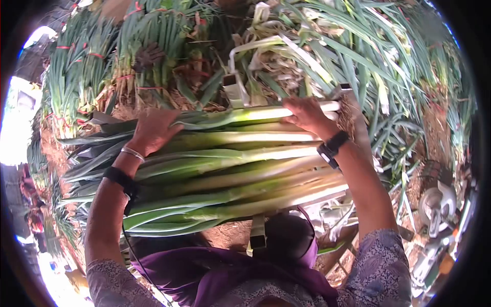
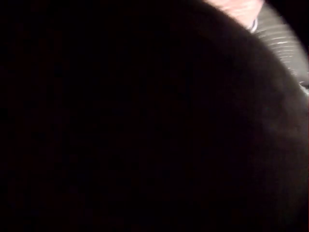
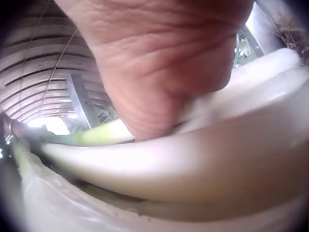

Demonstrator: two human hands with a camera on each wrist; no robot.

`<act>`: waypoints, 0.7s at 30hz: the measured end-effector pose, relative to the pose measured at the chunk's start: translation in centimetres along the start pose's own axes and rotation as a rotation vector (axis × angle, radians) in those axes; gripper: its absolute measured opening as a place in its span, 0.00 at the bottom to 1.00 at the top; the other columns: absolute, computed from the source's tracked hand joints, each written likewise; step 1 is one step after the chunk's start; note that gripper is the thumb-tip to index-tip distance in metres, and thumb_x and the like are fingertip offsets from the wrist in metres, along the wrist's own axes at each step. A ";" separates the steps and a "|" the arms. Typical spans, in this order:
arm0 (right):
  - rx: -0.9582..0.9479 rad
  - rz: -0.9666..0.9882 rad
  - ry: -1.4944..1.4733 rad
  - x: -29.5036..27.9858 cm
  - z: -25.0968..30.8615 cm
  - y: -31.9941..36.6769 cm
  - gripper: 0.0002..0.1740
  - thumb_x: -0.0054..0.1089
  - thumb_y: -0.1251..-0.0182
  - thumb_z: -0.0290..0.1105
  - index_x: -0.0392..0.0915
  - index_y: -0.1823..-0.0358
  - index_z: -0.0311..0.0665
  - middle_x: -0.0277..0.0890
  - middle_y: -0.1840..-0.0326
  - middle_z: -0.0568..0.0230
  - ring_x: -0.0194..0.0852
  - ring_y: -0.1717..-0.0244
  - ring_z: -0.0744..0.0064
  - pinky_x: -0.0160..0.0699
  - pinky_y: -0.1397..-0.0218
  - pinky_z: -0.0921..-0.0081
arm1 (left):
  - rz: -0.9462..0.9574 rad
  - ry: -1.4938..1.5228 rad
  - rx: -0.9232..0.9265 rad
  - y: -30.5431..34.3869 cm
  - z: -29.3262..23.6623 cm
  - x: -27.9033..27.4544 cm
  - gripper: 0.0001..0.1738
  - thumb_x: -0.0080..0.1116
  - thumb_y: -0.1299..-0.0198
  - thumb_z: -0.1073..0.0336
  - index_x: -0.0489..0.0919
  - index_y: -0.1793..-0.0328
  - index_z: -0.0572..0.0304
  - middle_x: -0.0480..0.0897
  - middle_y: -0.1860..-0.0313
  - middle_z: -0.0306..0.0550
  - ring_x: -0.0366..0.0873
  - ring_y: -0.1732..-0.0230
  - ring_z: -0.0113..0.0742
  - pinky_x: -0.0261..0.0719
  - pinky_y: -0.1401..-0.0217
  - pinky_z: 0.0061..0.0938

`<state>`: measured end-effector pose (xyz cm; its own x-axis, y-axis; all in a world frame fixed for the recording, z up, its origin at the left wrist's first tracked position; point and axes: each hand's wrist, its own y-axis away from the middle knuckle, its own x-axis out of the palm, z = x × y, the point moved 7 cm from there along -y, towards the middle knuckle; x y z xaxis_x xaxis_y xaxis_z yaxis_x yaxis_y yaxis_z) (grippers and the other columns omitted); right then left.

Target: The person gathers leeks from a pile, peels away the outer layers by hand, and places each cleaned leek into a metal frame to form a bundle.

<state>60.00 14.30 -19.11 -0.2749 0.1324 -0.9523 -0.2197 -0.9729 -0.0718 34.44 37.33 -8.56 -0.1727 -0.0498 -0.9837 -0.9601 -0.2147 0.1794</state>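
A row of long leeks [image 1: 204, 158] lies side by side, green leaves to the left, white ends to the right. At the far edge of the row my left hand [image 1: 156, 128] grips the green part of the farthest leek [image 1: 255, 113], thumb toward me. My right hand [image 1: 307, 116] holds the same leek by its white part, fingers curled over the far side. In the right wrist view my right hand [image 3: 169, 72] bears down among thick white stems [image 3: 145, 166], its fingertips hidden. The left wrist view is mostly dark, with only a bit of skin at the top.
Square metal posts stand at the far side [image 1: 235, 91], far right [image 1: 343, 91] and near side [image 1: 258, 233] of the row. Bundles of leeks with red ties [image 1: 92, 56] stand at the back left. Loose leaves [image 1: 353, 46] heap at the back right. A white tape-dispenser-like device [image 1: 437, 204] lies right.
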 end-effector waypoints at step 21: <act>0.223 -0.195 -0.530 -9.8 2.8 2.9 0.39 0.69 0.43 0.43 0.63 0.30 0.47 0.70 0.34 0.53 0.73 0.42 0.58 0.73 0.39 0.67 | 0.047 0.018 -0.054 0.6 0.3 0.2 0.28 0.53 0.37 0.45 0.73 0.37 0.52 0.78 0.44 0.53 0.73 0.40 0.53 0.67 0.38 0.49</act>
<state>59.40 10.74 -9.17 -0.6258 0.4364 -0.6465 -0.4880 -0.8656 -0.1120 33.78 37.49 -8.71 -0.2126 -0.0788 -0.9740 -0.9378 -0.2637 0.2260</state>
